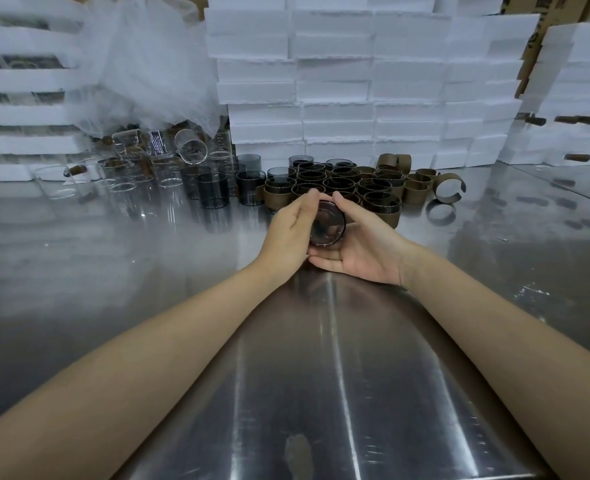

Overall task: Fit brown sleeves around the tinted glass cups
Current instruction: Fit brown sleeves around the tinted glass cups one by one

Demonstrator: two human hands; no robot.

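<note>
Both hands hold one tinted glass cup (327, 225) tipped on its side above the steel table (148, 258), its base facing me. My left hand (291, 233) grips its left side, fingers curled over the top. My right hand (359, 245) cradles it from below and the right, thumb on the rim. Whether a sleeve is on this cup is hidden by the fingers. Just behind stands a cluster of sleeved tinted cups (342, 183). Bare tinted cups (214, 190) stand to the left. Loose brown sleeves (450, 188) lie to the right.
Clear glass cups (127, 174) crowd the back left under a crumpled plastic bag (148, 64). Stacked white foam boxes (373, 81) wall off the back and right. A cardboard box (542, 15) shows top right.
</note>
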